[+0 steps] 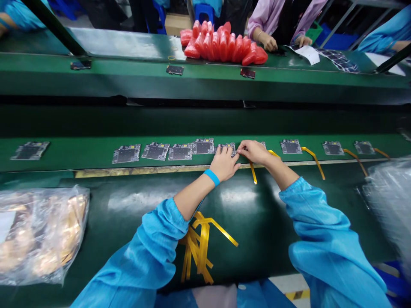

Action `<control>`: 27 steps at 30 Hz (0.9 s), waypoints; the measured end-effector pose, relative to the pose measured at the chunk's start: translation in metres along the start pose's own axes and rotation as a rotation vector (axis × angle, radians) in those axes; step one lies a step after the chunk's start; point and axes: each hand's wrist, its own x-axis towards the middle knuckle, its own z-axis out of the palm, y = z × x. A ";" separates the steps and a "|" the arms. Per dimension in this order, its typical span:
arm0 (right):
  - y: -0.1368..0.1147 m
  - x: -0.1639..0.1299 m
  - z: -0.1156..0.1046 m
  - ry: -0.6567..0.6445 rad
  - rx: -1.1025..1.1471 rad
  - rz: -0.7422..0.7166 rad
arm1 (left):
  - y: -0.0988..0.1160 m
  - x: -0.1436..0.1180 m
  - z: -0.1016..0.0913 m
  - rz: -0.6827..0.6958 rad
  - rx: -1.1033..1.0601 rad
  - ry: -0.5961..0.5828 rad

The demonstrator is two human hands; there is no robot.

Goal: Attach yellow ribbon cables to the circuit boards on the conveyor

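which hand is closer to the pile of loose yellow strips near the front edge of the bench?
Left. The left hand is up at the board row, above the strip pile; the right hand sits farther along to the right.

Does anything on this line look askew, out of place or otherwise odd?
Mostly orderly. The row of circuit boards is uneven: those left of the left hand crowd edge to edge at slight tilts, while those right of the right hand sit spaced apart. A tangle of yellow strips lies loose beneath the left sleeve.

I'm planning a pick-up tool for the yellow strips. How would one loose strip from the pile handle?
Probably floppy: the yellow strips lie bent and crossed over each other. Likely very light, being thin and ribbon-flat. Lying flush on the green table, one may be hard to lift by an edge.
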 end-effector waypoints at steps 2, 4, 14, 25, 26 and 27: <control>0.003 -0.001 -0.001 0.006 -0.028 -0.003 | 0.000 0.001 0.002 0.021 0.009 0.004; 0.004 -0.004 -0.002 0.014 -0.040 -0.007 | -0.002 0.001 0.002 0.043 -0.014 0.012; -0.014 -0.087 0.023 0.440 0.281 -0.199 | -0.076 0.003 -0.039 -0.066 0.056 -0.191; -0.036 -0.160 0.084 0.481 0.385 -0.330 | -0.104 0.018 -0.063 -0.075 0.007 -0.174; -0.036 -0.160 0.086 0.479 0.383 -0.333 | -0.110 0.016 -0.066 -0.077 -0.044 -0.124; -0.036 -0.160 0.087 0.479 0.378 -0.334 | -0.117 0.013 -0.069 -0.078 -0.099 -0.071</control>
